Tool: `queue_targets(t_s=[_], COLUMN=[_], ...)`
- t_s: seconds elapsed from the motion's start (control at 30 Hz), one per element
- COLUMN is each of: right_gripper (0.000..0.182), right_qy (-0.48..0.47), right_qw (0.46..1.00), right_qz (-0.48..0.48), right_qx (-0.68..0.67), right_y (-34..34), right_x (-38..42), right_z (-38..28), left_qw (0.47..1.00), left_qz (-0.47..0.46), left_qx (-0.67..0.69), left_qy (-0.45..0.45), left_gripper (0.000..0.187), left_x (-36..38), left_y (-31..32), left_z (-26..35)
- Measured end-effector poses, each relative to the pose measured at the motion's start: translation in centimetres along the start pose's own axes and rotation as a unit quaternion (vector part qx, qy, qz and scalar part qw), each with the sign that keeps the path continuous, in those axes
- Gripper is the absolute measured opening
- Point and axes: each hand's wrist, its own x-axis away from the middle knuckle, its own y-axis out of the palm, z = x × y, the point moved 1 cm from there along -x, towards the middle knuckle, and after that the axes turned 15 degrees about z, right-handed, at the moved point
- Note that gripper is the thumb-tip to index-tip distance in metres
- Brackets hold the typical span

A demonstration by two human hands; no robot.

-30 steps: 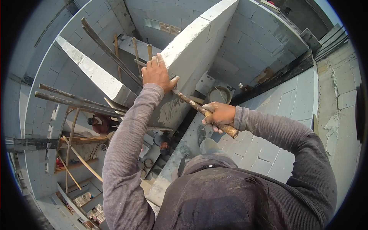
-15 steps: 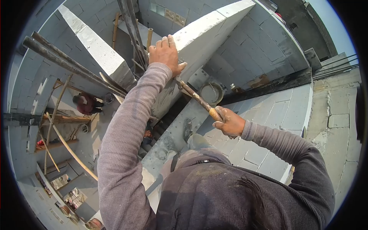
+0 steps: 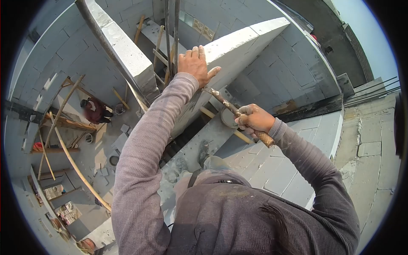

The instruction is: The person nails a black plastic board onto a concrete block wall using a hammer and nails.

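My left hand (image 3: 195, 63) lies flat on the near end of a large grey-white concrete block (image 3: 238, 44) that stands tilted on top of a block wall. My right hand (image 3: 255, 119) grips the wooden, mortar-stained handle of a hammer (image 3: 231, 108). The handle runs up and left, and its head end sits against the block just below my left hand. The hammer head itself is hidden by the left hand and the block.
I stand high on a block wall (image 3: 297, 144) with a deep drop to the left. Below, a person in red (image 3: 94, 109) works beside wooden scaffold poles (image 3: 72, 159). Steel bars (image 3: 170, 34) rise by the block. A round bucket (image 3: 227, 117) sits behind the hammer.
My view has swung left and down. The right hand has slid up along the hammer handle and moved closer to the block. The left hand stays pressed on the block.
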Motion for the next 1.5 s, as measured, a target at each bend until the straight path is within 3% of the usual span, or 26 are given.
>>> queue_targets(t_s=[0.07,0.13,0.17,0.23,0.27,0.3,0.33,0.37,0.43,0.47,0.5,0.7,0.77,0.9,0.97,1.03,1.07,1.13,1.17,1.23,1.3,1.37,1.43,1.47,1.5], right_gripper=[0.009,0.011,0.011,0.012,0.009,0.009,0.011,0.013,0.021,0.021,0.021,0.034,0.034,0.035,0.039,0.038,0.038,0.029,0.029,0.029,0.028,0.028,0.032,0.032,0.036], right_qy=[-0.022,-0.199,-0.201,-0.106,-0.054,-0.054,0.054,0.155,0.131,0.073,0.012,-0.020,-0.140,-0.205,-0.221,-0.224,-0.233,-0.049,-0.063,-0.224,-0.282,-0.300,-0.346,-0.347,-0.325], right_qw=[0.997,0.935,0.933,0.975,0.995,0.995,0.954,0.819,0.806,0.903,0.958,0.983,0.937,0.909,0.909,0.898,0.895,0.931,0.931,0.887,0.868,0.877,0.880,0.878,0.895], right_qz=[0.004,0.124,0.126,0.129,0.082,0.086,0.029,-0.034,-0.080,0.026,0.128,0.179,0.310,0.355,0.347,0.370,0.370,0.162,0.158,0.379,0.410,0.374,0.324,0.327,0.298], right_qx=[0.069,0.267,0.269,0.149,-0.003,-0.004,-0.294,-0.552,-0.572,-0.423,-0.257,-0.027,0.076,0.075,0.059,-0.083,-0.086,-0.324,-0.323,-0.140,-0.018,0.024,0.044,0.044,0.069], right_y=[0.3,1.7,2.0,2.9,3.1,3.6,4.4,5.2,6.5,7.3,7.8,9.4,12.4,14.4,15.5,18.0,19.1,20.8,21.1,20.9,16.9,13.0,9.9,8.6,7.5], right_x=[0.0,-0.6,-0.6,0.7,1.0,1.0,1.1,1.2,1.6,2.0,2.7,2.1,1.6,1.5,0.0,-1.9,-3.0,-6.2,-8.1,-11.1,-13.0,-13.5,-12.3,-11.4,-10.0], right_z=[0.1,0.8,0.5,0.1,0.0,0.1,0.6,1.1,0.4,0.3,-0.1,0.2,1.5,5.3,8.1,10.8,11.8,13.6,15.0,17.6,18.8,18.9,19.2,18.5,17.9], left_qw=[1.000,1.000,1.000,1.000,1.000,1.000,1.000,1.000,1.000,1.000,1.000,1.000,0.998,0.999,0.998,0.997,0.998,0.998,0.997,0.995,0.996,0.996,0.991,0.993,0.993], left_qz=[0.005,0.001,-0.012,-0.026,-0.017,-0.004,-0.015,-0.013,-0.017,-0.026,-0.009,0.018,0.063,0.011,0.056,0.077,0.059,0.053,0.068,0.093,0.084,0.063,0.112,0.013,0.012], left_qx=[0.001,-0.005,-0.009,0.000,-0.002,-0.006,-0.005,-0.004,-0.014,-0.015,-0.005,0.003,-0.002,0.030,0.011,0.006,0.018,0.035,0.030,0.036,0.043,0.055,0.073,0.114,0.119], left_qy=[0.001,0.005,0.006,0.005,0.004,0.004,0.007,0.010,0.006,0.009,0.002,0.004,0.008,-0.007,-0.002,-0.003,-0.002,0.004,0.011,0.016,0.010,0.009,0.030,0.014,0.012], left_gripper=[0.100,0.099,0.098,0.098,0.097,0.097,0.097,0.097,0.095,0.095,0.093,0.087,0.085,0.082,0.079,0.078,0.077,0.074,0.072,0.068,0.067,0.066,0.062,0.078,0.078], left_x=[-0.1,-0.2,-0.1,0.1,0.3,0.0,-0.1,-0.1,-0.1,0.3,0.1,-0.3,0.0,-0.2,-0.2,-0.2,-0.2,-0.2,-0.1,0.0,-0.5,0.2,-0.1,-0.7,-1.1], left_y=[0.3,-0.3,-0.4,-0.3,-0.3,-0.4,-0.5,-0.7,-0.6,-0.3,-0.1,0.6,1.7,1.1,1.3,1.8,1.3,1.4,1.8,2.1,1.8,2.1,2.5,1.9,0.8], left_z=[-0.2,-0.2,-0.1,0.1,0.1,-0.1,-0.1,0.1,0.0,0.0,-0.1,-0.2,-0.3,-0.1,-0.2,-0.3,-0.4,-0.6,-0.7,-0.9,-1.0,-0.9,-1.3,-1.7,-1.6])
